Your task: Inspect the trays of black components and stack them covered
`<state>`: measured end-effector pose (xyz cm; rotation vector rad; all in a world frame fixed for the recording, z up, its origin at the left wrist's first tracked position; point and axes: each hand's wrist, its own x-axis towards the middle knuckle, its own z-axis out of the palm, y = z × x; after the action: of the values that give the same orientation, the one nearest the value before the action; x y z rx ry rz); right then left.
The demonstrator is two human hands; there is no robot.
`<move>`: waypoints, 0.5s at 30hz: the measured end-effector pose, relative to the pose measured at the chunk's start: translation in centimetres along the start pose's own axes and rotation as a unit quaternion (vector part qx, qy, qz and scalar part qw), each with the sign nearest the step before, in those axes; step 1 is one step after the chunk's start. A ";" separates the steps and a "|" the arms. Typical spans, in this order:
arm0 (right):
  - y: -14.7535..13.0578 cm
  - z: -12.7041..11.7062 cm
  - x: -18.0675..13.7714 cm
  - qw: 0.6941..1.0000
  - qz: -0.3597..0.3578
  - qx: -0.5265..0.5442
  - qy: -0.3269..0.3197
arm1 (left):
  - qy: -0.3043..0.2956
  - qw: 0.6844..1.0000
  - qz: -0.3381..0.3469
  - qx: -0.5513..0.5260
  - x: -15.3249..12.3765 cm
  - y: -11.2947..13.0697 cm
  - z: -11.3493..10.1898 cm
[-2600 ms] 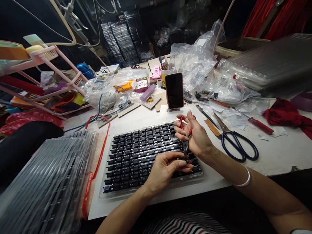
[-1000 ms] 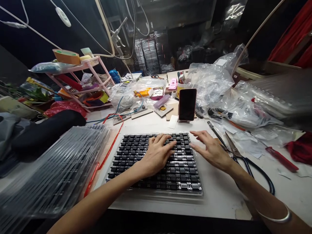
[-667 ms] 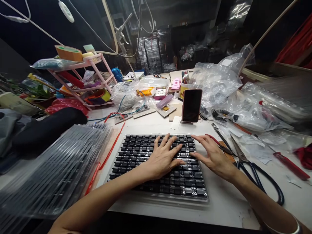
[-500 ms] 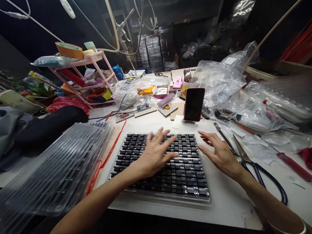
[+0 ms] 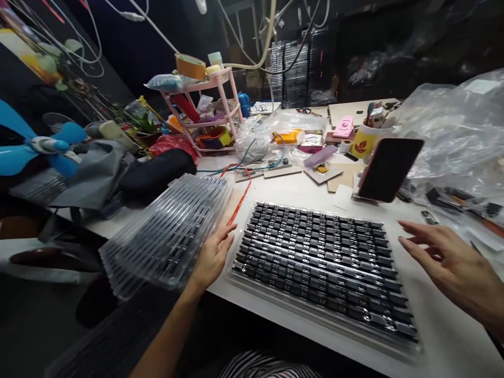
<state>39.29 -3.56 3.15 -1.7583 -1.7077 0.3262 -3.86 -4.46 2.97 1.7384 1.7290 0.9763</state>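
Note:
A clear plastic tray [image 5: 252,283] lies on the white table, filled with rows of small black circuit modules [image 5: 315,247]. Just off the tray's left side is my left hand [image 5: 212,257], fingers loosely stretched and holding nothing that I can see. It hovers between that tray and a stack of clear plastic trays [image 5: 173,226]; whether it touches the stack's edge I cannot tell. To the right of the filled tray, my right hand [image 5: 452,262] is open, thumb and fingers apart, with nothing in it.
A phone [image 5: 389,169] leans on a stand behind the tray. Red cord [image 5: 238,207] runs beside the stack. Clear plastic bags [image 5: 452,131] heap at the right. A pink rack [image 5: 222,100] and a blue fan [image 5: 47,144] stand to the left.
The view has swung left. My left hand has gone from above the modules to the tray's left side, near the stack. My right hand stays open at the right.

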 end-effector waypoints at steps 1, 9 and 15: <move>-0.6 -0.1 -0.3 1.000 -0.008 -0.005 -0.005 | -0.010 1.000 0.005 -0.004 0.1 -0.2 0.1; -4.4 0.7 -1.1 0.992 0.087 0.020 0.085 | -0.058 0.994 0.026 -0.093 1.9 -0.1 1.4; -3.2 2.0 -0.7 0.980 0.182 0.014 0.081 | -0.070 0.984 0.008 -0.162 2.3 -0.5 1.9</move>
<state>35.51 -3.84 3.42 -2.0164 -1.2584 0.3520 -2.86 -1.89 1.75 1.5706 1.3829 1.0505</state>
